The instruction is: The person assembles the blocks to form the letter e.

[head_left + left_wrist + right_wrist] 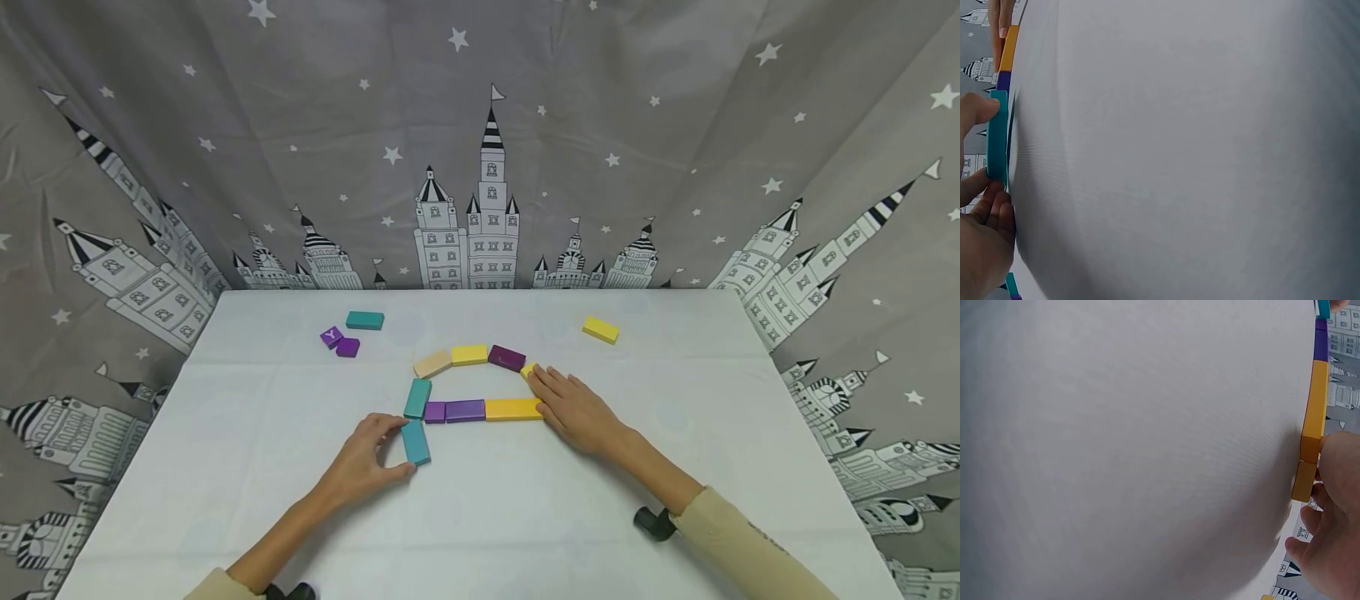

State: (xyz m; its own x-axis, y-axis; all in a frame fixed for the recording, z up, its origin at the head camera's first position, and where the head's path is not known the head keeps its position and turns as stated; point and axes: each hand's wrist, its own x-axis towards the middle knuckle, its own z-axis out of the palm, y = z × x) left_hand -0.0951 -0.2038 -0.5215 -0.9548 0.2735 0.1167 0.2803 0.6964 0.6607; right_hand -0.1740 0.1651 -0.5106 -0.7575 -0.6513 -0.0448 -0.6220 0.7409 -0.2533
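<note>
Just left of and nearer than the orange block (pixel 513 409), the left hand (pixel 367 462) had a blue block (pixel 416 442) pinched between thumb and fingers, at its two ends. Right hand (pixel 576 412) lay at the orange block's right end, fingers nearly straight, gripping nothing visible; tips on the end yellow block (pixel 528 369).

Laid, leftward from the orange block: purple block (pixel 465 411), purple cube (pixel 435 412). Arched beyond it: teal block (pixel 417 398), beige block (pixel 432 364), yellow block (pixel 469 355), maroon block (pixel 507 358).

Judged well along; blue block's alignment in hand, no counterpart visible right-nearer. Unused beyond the orange block: left, loose teal block (pixel 364 320), two lettered cubes (pixel 331 337); right, loose yellow block (pixel 601 330).
</note>
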